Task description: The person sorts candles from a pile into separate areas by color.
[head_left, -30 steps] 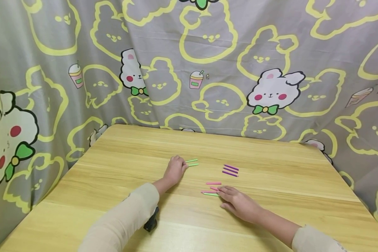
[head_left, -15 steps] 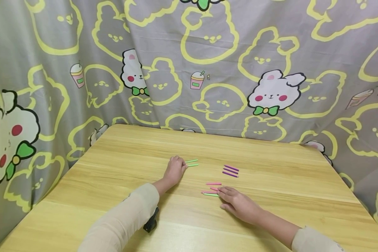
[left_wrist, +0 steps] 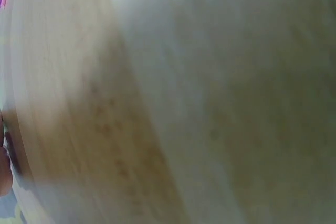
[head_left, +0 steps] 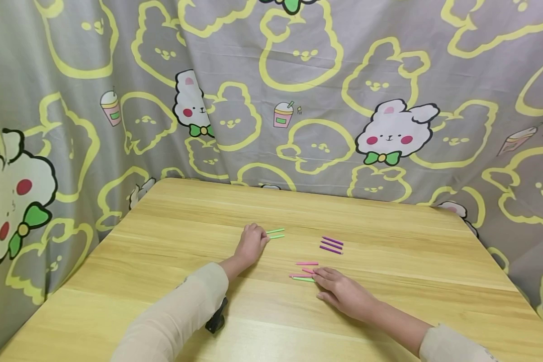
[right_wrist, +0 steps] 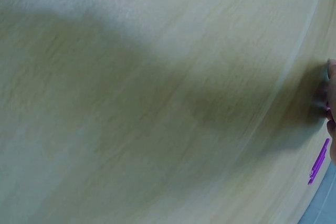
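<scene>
In the head view, my left hand (head_left: pixel 252 245) is at the left ends of two slim green sticks (head_left: pixel 277 236), its fingers curled down and covering those ends. My right hand (head_left: pixel 344 292) lies palm down on the table, fingers extended with the thumb apart. Its fingertips cover the right ends of two pink sticks (head_left: pixel 301 275) and a green stick (head_left: pixel 302 279) beneath them. Just behind, another pink stick (head_left: pixel 307 263) lies alone. Both wrist views catch only a sliver of fingers (left_wrist: pixel 4 171) at the edge.
Three purple sticks (head_left: pixel 331 245) lie in a slanted row beyond my right hand. The wooden table (head_left: pixel 208 206) reaches back to a grey curtain (head_left: pixel 253 136) with cartoon animals. A black device (head_left: pixel 216 318) is at my left wrist.
</scene>
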A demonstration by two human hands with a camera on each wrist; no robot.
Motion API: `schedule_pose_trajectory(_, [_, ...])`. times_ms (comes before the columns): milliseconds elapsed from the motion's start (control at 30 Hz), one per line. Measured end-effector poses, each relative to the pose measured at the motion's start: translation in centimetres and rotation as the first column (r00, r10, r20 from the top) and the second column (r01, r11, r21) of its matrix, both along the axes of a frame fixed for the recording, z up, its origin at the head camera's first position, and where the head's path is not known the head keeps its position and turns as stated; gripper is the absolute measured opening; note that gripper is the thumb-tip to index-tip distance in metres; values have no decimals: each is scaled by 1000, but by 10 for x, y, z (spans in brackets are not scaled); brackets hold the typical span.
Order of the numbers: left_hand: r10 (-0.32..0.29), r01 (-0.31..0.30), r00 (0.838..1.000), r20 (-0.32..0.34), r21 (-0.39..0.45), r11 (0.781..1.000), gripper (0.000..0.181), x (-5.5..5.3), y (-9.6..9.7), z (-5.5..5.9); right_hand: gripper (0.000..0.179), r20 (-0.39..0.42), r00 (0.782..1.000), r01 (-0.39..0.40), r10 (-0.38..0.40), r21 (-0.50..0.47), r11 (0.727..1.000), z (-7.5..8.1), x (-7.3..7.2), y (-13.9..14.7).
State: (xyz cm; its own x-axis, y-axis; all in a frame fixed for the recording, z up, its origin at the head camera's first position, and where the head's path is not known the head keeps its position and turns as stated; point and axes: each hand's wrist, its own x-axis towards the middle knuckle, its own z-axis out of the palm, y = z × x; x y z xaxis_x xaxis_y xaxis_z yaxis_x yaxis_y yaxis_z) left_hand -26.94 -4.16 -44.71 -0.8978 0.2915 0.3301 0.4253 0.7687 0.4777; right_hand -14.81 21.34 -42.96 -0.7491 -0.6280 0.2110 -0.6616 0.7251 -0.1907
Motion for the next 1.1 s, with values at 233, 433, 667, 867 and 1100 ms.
schedule_pose_trajectory(233, [5, -5, 998, 68, 0, 1000, 14, 1, -1, 1, 44, -5, 1000, 4, -4, 6, 1000, 0, 0, 1])
schedule_pose_trajectory(433, [-25, 25, 998, 49, 5, 1000, 17, 5, -4, 4, 45, -44, 999, -1, 1, 2, 1000, 2, -4, 5])
schedule_pose_trajectory(667, [-97, 101, 993, -68, 70, 992, 16, 12, -7, 8, 46, -49, 999, -22, 21, -14, 1000, 3, -10, 8])
schedule_pose_trajectory(867, [-147, 154, 987, -62, 122, 980, 15, 21, -4, 8, 47, -31, 999, -15, 15, -16, 1000, 1, -15, 8])
schedule_pose_trajectory(1100, [-225, 229, 973, -46, 154, 961, 17, 40, 0, 8, 50, 5, 1000, 13, -13, -27, 1000, -1, -21, 9])
